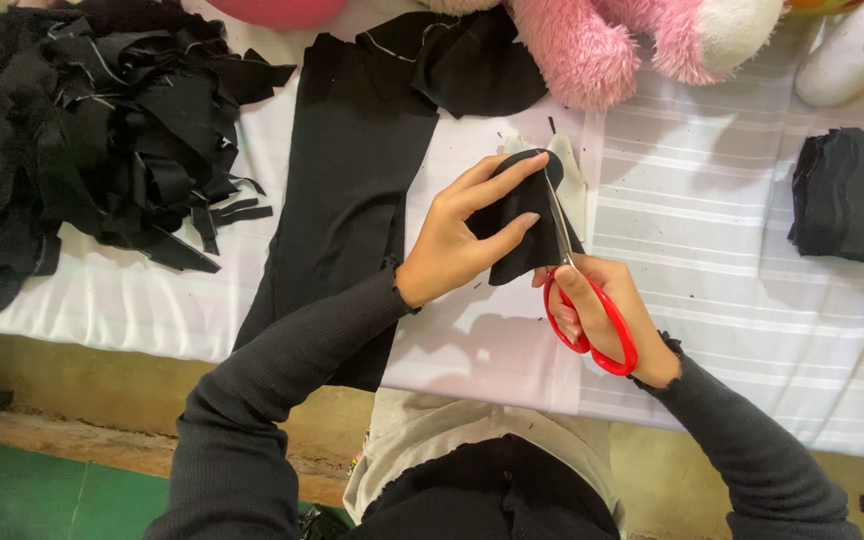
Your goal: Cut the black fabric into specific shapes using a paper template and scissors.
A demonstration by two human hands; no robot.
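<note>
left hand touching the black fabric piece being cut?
Touching. Head view: the left hand pinches the black fabric piece, fingers above and thumb below, while the scissors in the right hand cut it.

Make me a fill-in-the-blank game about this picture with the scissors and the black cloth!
1. The right hand holds scissors with ____ handles.
2. The left hand grips a small piece of ____ cloth.
3. The pile of black scraps lies on the table's ____ side in the picture.
4. The fluffy toy at the top is ____ and white.

Missing words: red; black; left; pink
</note>
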